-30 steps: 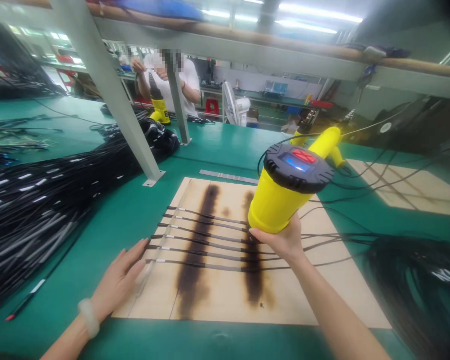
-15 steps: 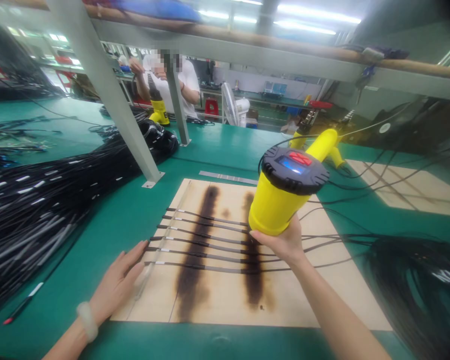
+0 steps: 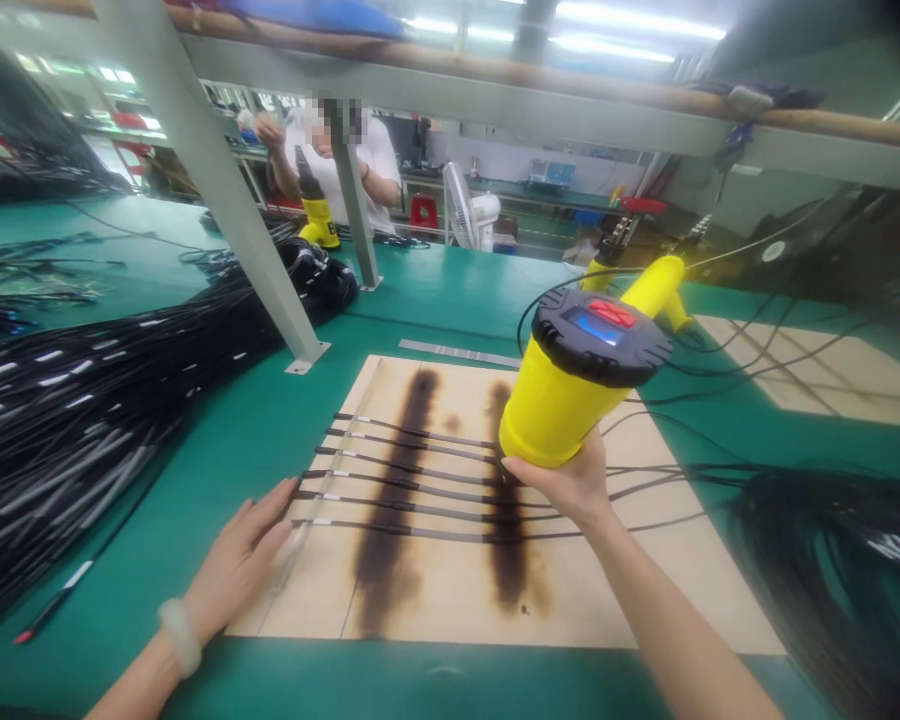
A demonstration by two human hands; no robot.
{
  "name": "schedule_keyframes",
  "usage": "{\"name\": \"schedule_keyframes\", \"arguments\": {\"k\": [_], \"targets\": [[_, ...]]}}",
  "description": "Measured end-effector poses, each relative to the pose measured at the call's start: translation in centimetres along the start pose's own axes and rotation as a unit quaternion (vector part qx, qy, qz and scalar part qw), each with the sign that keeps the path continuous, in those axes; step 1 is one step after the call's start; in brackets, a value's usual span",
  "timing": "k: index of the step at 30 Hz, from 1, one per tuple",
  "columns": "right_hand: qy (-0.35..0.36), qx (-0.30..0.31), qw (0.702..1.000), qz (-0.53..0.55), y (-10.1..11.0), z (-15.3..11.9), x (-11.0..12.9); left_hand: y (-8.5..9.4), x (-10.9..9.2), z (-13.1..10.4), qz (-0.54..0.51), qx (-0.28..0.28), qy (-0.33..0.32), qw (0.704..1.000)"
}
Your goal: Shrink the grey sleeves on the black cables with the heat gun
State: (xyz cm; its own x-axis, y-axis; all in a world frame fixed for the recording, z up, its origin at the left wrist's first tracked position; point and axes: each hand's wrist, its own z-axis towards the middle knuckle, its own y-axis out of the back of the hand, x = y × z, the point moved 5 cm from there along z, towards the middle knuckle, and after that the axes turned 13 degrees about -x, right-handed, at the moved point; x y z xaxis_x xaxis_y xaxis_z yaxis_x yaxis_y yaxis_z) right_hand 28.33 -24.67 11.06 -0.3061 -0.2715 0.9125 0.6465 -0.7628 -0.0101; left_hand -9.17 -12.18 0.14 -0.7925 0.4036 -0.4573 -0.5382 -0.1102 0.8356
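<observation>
Yellow heat gun (image 3: 570, 400) tilts nose-down over cables (image 3: 450, 537) on a scorched board (image 3: 450, 605), clamped by the right hand's (image 3: 570, 482) fingers, likely aiming heat; left hand (image 3: 232, 565), thumb and fingers apart, perhaps steadies their left ends.

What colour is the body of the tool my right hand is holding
The tool body is bright yellow, as the head view shows.

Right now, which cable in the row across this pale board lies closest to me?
The frontmost cable, nearest the front edge of the board; the row's other cables all lie behind it, toward the flat grey strip.
</observation>
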Motion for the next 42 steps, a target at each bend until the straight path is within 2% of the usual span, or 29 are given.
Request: {"name": "schedule_keyframes", "arguments": {"k": [9,16,23,29,36,39,42], "targets": [[-0.01,0.004,1.0,-0.007,0.2,-0.2,-0.1,0.1,0.0,0.0,-0.008,0.0,-0.002,1.0],[0.003,-0.003,0.999,0.033,-0.1,0.2,-0.1,0.1,0.1,0.0,-0.011,-0.014,-0.012,1.0],[-0.003,-0.003,0.999,0.053,-0.2,0.1,0.1,0.0,0.2,-0.1,0.001,0.003,-0.007,1.0],[-0.005,0.013,0.999,0.04,-0.2,-0.4,-0.1,0.1,-0.2,0.0,0.002,0.005,-0.003,1.0],[-0.019,0.067,0.991,0.11,-2.0,-2.3,1.3,0.3,-0.4,0.1,0.01,-0.006,-0.009,1.0],[-0.025,0.07,0.993,0.088,-1.5,-2.5,1.0,0.2,-0.3,0.1,0.001,-0.004,-0.006,1.0],[-0.017,0.037,0.998,0.04,-0.2,-2.5,0.4,0.1,-0.3,0.1,-0.004,-0.004,-0.009,1.0]]}}
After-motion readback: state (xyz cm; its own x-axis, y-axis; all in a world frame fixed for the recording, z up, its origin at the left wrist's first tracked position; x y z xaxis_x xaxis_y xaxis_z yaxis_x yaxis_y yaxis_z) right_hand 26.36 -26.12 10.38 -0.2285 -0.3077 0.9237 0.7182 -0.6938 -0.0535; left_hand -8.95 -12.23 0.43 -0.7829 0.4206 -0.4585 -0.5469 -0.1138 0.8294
